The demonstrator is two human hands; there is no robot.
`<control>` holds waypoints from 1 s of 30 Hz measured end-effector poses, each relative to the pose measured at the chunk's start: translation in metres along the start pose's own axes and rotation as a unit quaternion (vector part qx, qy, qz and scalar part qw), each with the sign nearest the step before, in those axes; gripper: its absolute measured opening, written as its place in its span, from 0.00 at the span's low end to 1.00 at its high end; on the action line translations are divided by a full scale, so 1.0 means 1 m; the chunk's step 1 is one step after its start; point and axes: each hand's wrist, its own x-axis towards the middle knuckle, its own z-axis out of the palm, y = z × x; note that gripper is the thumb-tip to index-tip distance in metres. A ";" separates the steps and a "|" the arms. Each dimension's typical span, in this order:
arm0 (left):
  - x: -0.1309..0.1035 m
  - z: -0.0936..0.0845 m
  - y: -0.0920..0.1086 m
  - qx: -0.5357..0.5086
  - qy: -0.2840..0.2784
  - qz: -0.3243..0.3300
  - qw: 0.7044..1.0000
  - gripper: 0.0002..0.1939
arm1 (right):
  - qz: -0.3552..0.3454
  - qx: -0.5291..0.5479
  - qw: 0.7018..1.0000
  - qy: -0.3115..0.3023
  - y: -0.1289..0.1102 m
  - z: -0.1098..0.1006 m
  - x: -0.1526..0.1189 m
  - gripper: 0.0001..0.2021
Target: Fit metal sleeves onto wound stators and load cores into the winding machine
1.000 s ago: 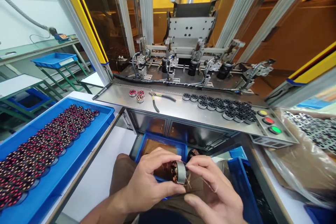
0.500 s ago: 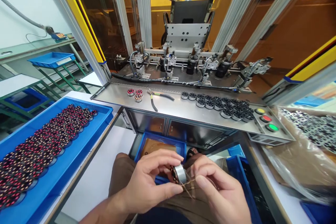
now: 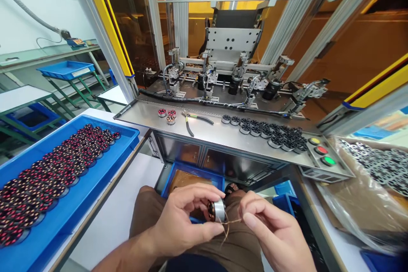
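A wound motor stator (image 3: 218, 211) with a silver ring and dark, copper-toned coils is held between the thumb and fingers of my left hand (image 3: 188, 216), above my lap. Thin copper wires (image 3: 228, 222) come off its right side, some crossing and hanging loose. My right hand (image 3: 269, 225) pinches the end of a wire between thumb and forefinger, a short way right of the stator. On the metal ledge ahead lie pliers (image 3: 191, 123) with open handles, beside three wound stators (image 3: 171, 118).
Many wound stators fill part of a blue tray (image 3: 129, 136) at left. Black-and-silver cores (image 3: 255, 129) crowd the ledge's right side, near a button box (image 3: 338, 168). Winding machinery (image 3: 232, 42) stands behind. A box of ring-shaped parts (image 3: 376, 161) is at right.
My right hand has moved slightly right, away from the stator, drawing the wire out between the hands. The stator is turned slightly. The camera view has shifted a little.
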 end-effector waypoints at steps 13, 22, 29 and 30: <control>-0.002 -0.013 0.017 0.314 -0.109 0.188 0.924 0.34 | -0.189 -0.293 0.918 -0.189 -0.059 0.002 0.032 0.06; -0.009 -0.023 0.017 0.320 -0.079 0.161 0.930 0.25 | -0.321 -0.433 0.824 -0.173 -0.078 -0.005 0.040 0.12; -0.012 -0.036 0.020 0.305 -0.047 0.143 0.941 0.24 | -0.336 -0.474 0.766 -0.276 -0.075 0.031 0.043 0.14; -0.014 -0.041 0.021 0.282 -0.037 0.125 0.951 0.24 | -0.336 -0.471 0.761 -0.293 -0.074 0.027 0.050 0.14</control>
